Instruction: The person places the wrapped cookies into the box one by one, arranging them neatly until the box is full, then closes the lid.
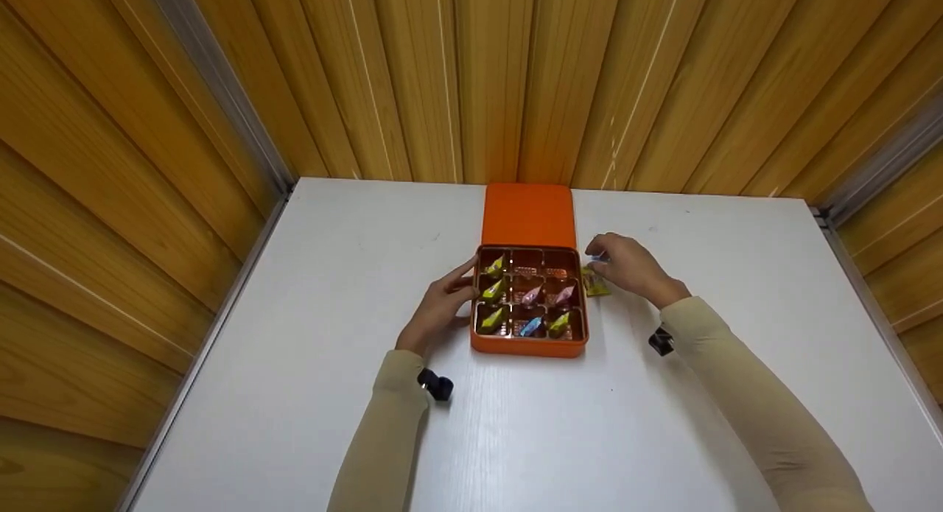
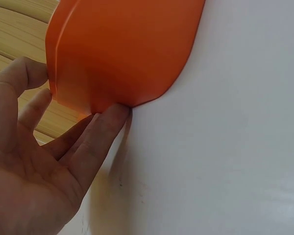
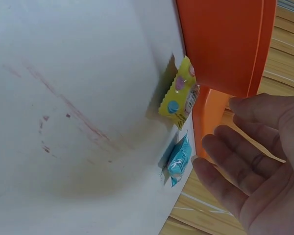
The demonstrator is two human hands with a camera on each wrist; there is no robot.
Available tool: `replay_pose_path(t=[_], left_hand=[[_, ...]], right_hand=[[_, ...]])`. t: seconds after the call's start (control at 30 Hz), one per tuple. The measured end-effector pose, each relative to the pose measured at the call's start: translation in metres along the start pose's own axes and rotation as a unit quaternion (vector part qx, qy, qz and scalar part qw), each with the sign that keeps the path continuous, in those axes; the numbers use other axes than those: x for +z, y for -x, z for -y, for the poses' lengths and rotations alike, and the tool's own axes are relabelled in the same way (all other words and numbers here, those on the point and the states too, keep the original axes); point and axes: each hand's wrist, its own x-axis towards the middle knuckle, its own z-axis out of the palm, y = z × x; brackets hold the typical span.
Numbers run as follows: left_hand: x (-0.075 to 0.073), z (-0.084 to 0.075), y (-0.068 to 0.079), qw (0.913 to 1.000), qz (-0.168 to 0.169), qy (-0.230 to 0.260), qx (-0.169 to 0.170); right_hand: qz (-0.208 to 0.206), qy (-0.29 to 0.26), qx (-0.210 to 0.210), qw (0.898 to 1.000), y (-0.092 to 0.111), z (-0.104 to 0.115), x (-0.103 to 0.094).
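Note:
An orange tin box (image 1: 527, 348) with a dark divided insert stands on the table. Yellow-green wrapped candies (image 1: 492, 320) fill its left column, and one sits at the front right. Two pink candies (image 1: 532, 296) lie in the middle row; a blue candy (image 1: 531, 326) is at front centre. My left hand (image 1: 435, 309) touches the box's left side with extended fingers (image 2: 100, 142). Beside the right wall lie a yellow wrapped candy (image 3: 179, 98) and a blue wrapped candy (image 3: 179, 160). My right hand (image 1: 630, 265) hovers by them, fingers loosely bent, holding nothing.
The box's orange lid (image 1: 528, 214) lies folded back toward the rear wall. Wood-patterned panels (image 1: 493, 77) enclose the white table (image 1: 353, 276) at the back and sides. Reddish smears (image 3: 71, 107) mark the tabletop in the right wrist view.

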Motion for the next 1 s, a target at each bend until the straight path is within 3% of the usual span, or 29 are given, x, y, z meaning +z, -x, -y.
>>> replay_pose_path(t=[0.67, 1.0], left_hand=[[-0.001, 0.000, 0.000, 0.9999, -0.007, 0.004, -0.008], [0.000, -0.002, 0.001, 0.9999, -0.008, 0.004, -0.011]], right_hand=[[-0.011, 0.031, 0.024, 0.999, 0.010, 0.006, 0.019], [-0.020, 0.068, 0.013, 0.997, 0.016, 0.008, 0.029]])
